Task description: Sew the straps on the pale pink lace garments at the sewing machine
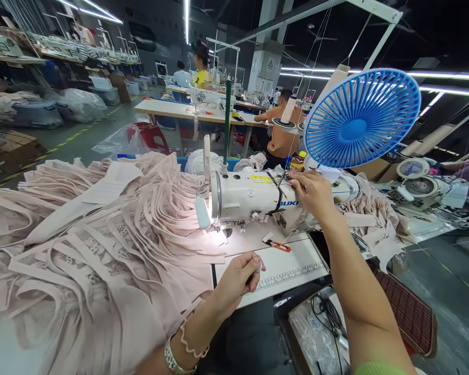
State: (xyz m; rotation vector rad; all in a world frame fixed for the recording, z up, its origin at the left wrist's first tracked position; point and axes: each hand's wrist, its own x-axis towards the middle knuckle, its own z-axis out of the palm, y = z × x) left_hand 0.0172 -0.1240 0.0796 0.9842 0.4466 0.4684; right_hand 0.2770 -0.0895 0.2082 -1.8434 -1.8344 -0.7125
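A white sewing machine point(238, 195) stands on the table, its lamp lighting the needle area. My right hand point(310, 190) reaches over the top of the machine, beside the fan's base; its fingertips touch something small there that I cannot make out. Over the table's front edge is my left hand point(244, 273), with fingers curled around something small and whitish, mostly hidden. Orange-handled snips point(279, 246) lie on the machine bed between the hands. Pale pink garment pieces point(113, 250) are heaped left of the needle.
A blue fan point(354, 127) rises behind the right hand. More pink pieces point(369, 224) lie right of the machine. Below the table sits a box with plastic bags point(312, 328) and a black cable. Other people sit at machines farther back.
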